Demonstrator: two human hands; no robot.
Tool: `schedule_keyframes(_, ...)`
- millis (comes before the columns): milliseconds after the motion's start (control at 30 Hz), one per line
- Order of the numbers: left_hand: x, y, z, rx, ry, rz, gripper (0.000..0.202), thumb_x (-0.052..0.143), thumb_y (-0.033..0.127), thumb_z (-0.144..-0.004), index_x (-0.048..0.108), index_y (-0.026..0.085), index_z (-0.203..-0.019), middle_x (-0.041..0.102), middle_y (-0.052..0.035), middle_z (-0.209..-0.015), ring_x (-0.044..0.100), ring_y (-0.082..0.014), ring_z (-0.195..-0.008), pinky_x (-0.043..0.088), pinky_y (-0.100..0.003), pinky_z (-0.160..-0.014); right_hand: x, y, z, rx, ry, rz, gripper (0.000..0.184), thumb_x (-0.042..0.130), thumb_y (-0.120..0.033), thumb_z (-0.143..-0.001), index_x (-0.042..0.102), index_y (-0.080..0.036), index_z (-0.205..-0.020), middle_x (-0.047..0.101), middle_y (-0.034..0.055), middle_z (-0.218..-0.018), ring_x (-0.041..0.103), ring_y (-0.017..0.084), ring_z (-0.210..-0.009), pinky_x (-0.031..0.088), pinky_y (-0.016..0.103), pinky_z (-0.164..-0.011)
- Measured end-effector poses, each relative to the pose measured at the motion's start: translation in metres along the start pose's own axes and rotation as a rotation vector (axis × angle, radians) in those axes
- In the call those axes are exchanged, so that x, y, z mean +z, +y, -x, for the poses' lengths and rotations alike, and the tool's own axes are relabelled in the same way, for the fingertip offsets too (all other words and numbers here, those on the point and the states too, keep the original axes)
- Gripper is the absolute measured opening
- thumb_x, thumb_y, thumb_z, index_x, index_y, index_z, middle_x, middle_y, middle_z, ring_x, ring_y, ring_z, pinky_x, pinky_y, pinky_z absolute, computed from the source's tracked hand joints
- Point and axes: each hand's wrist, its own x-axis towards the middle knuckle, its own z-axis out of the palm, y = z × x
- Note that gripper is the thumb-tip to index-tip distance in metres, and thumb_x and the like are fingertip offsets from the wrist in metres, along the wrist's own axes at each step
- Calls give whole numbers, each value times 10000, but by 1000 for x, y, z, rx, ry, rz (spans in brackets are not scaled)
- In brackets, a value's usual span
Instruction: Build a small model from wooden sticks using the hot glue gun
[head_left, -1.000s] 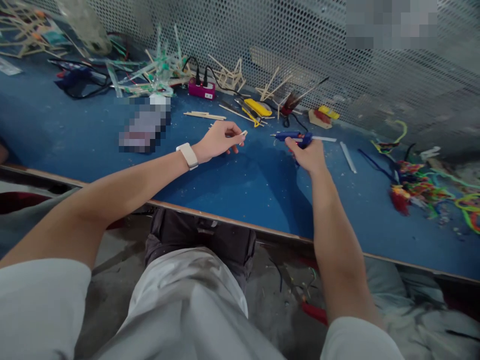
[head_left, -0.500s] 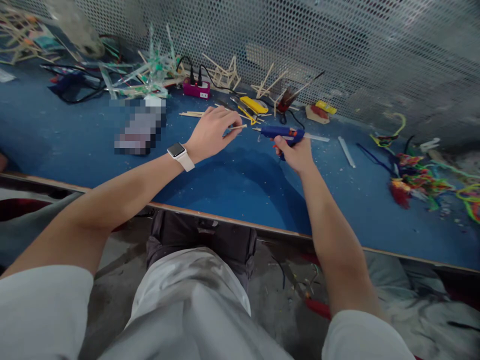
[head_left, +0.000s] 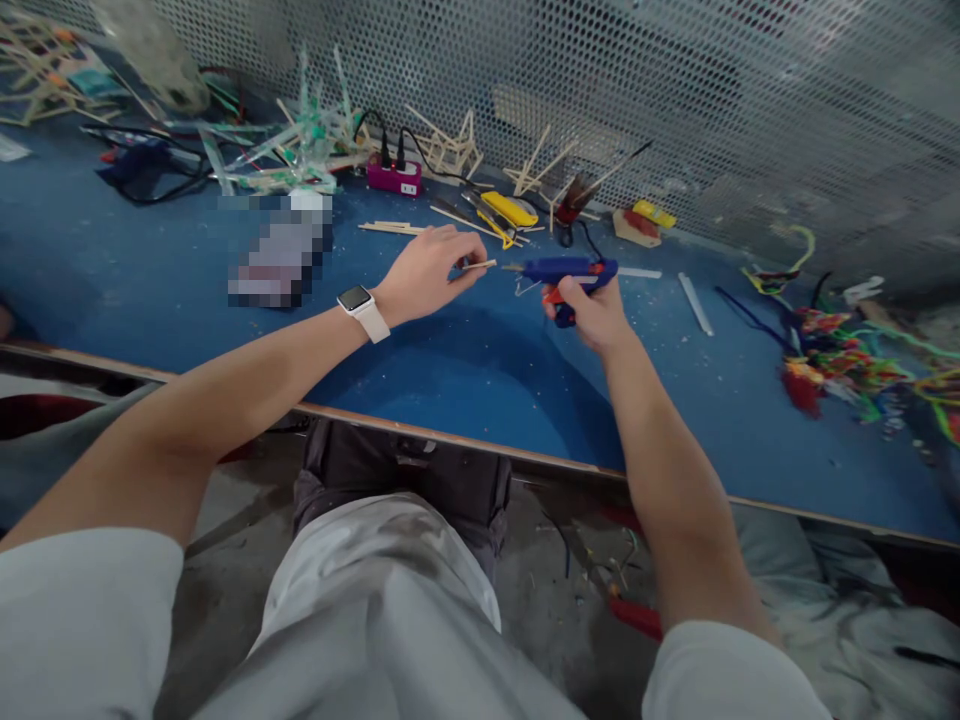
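Observation:
Between the thumb and fingers of my left hand [head_left: 431, 268] is a thin wooden stick [head_left: 481, 265], its end pointing right. My right hand [head_left: 598, 310] is wrapped round the handle of a blue glue gun [head_left: 562, 269] with an orange trigger. The gun's nozzle points left at the stick's end, with a small gap between them. A clear glue stick [head_left: 639, 273] juts from the gun's back. Another glue stick [head_left: 696, 304] lies on the blue table to the right.
Behind my hands lie a yellow utility knife [head_left: 510, 209], loose wooden sticks [head_left: 391, 228] and a magenta power adapter [head_left: 394, 177] with plugged cords. A blurred-out flat object [head_left: 277, 255] lies left. Tangled colourful yarn [head_left: 840, 350] is at right. A perforated metal panel [head_left: 645, 90] stands behind the table.
The glue gun has moved slightly right and down, its nozzle tilting a little. The stick's end in my left hand has dropped slightly. Both hands keep their hold.

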Motion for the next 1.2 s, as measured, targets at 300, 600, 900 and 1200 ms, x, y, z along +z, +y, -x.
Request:
schedule_keyframes(300, -2, 11, 0, -44, 16, 131, 115, 707, 311, -1101, 752, 224, -1041, 788, -71, -980, 757, -242, -946, 575, -418, -997, -1, -3, -3, 39, 42, 133, 810, 865, -1070, -667, 645, -296, -763, 620, -2, -633, 551, 161, -539, 526, 361, -513)
schedule_keyframes(600, -3, 12, 1, -61, -3, 137, 115, 725, 330, -1089, 742, 227, -1040, 810, -74, -978, 774, -235, -940, 604, -395, -973, -3, 0, -6, -3, 137, -32, 912, 607, -1203, -732, 634, -298, -841, 640, 19, -715, 633, 184, -585, 579, 386, -541)
schedule_keyframes(900, 1, 8, 1, -82, -2, 163, 162, 751, 381, -1083, 750, 230, -1024, 822, -78, -962, 770, -219, -901, 607, -370, -917, -55, 43, -26, 75, 428, 366, 652, 883, -889, -835, 764, -252, -906, 783, 94, -788, 798, 296, -710, 692, 493, -682)
schedule_keyframes(1200, 4, 10, 0, -207, -4, 349, 198, 795, 394, -1081, 725, 225, -1004, 844, -86, -980, 780, -192, -882, 635, -336, -846, -82, 52, -26, 111, 440, 410, 480, 1037, -605, -747, 685, -283, -793, 760, 54, -781, 800, 321, -850, 723, 499, -782)
